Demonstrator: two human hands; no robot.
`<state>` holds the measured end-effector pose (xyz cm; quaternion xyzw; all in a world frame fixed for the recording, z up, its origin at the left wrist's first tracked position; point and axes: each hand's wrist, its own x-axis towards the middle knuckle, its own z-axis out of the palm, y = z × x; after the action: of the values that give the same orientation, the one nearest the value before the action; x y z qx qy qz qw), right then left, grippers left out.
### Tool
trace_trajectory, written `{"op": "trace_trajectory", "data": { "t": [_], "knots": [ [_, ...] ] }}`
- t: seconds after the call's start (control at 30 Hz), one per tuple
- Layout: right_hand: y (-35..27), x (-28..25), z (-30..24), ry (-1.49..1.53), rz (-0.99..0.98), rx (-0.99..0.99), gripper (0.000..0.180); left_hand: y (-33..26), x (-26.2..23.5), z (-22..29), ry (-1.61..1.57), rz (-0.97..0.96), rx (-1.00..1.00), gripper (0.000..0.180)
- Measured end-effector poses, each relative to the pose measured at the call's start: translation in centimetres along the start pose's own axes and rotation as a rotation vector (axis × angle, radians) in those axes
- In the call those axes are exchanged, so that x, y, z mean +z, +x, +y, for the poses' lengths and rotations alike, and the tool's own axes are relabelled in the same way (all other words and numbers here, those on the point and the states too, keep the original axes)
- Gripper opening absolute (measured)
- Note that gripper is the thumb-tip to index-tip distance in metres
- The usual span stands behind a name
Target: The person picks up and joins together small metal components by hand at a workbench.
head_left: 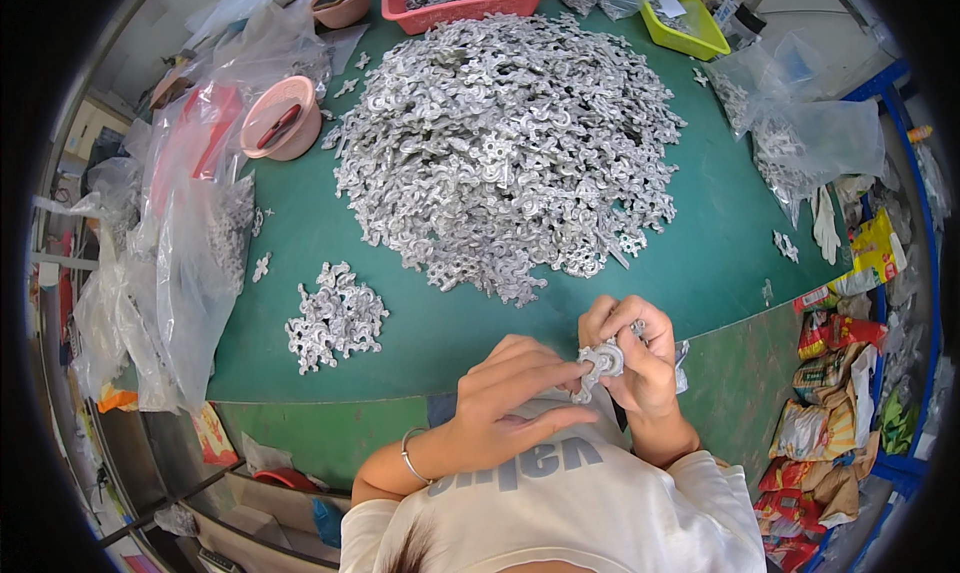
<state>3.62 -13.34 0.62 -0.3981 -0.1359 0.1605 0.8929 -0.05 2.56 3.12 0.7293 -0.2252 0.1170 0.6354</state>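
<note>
Close to my chest, past the near table edge, my right hand (645,363) is closed around a small silvery cast-metal part (603,361) with a round, ring-like boss and curved arms. A second bit of metal shows at the right fingertips, but I cannot make out whether it is the same piece. My left hand (510,388) reaches in from the side, fingers stretched and thumb apart, its fingertips touching the part's left side. A huge heap of similar metal parts (500,143) covers the middle of the table, and a small pile (336,318) lies to the front left.
On the green table (430,343) are a pink tub (285,151) with a red-handled tool, a red basin (400,13) of metal pieces and a yellow-green basket (708,43). Plastic bags (180,263) crowd the left; bagged parts (785,153) and a white glove (825,228) are at right.
</note>
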Motion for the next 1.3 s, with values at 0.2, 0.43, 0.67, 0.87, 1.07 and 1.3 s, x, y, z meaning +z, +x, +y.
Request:
{"op": "trace_trajectory", "data": {
  "t": [0.2,0.43,0.67,0.87,1.07,1.3],
  "knots": [
    [0.0,0.1,-0.9,-0.042,-0.032,0.050,0.015,-0.4,0.2,-0.4,-0.093,-0.001,-0.009,0.039],
    [0.2,0.1,-1.0,-0.055,-0.054,-0.001,0.016,-0.2,0.3,-0.4,-0.138,-0.002,-0.003,0.038],
    [0.2,0.3,-0.9,-0.074,-0.064,-0.015,0.017,-0.1,0.2,-0.5,-0.126,-0.012,0.029,0.036],
    [0.5,0.4,-0.5,-0.054,-0.057,-0.043,0.017,-0.6,0.0,-0.5,-0.080,0.016,-0.045,0.029],
    [1.6,-4.4,-0.4,-0.565,0.466,0.222,0.015,-4.2,-2.3,-4.7,0.236,0.445,-0.379,0.014],
    [2.6,-8.0,2.5,-1.544,0.331,-0.080,0.033,-10.8,-9.9,-8.8,0.999,0.751,-0.453,0.015]
  ]
}}
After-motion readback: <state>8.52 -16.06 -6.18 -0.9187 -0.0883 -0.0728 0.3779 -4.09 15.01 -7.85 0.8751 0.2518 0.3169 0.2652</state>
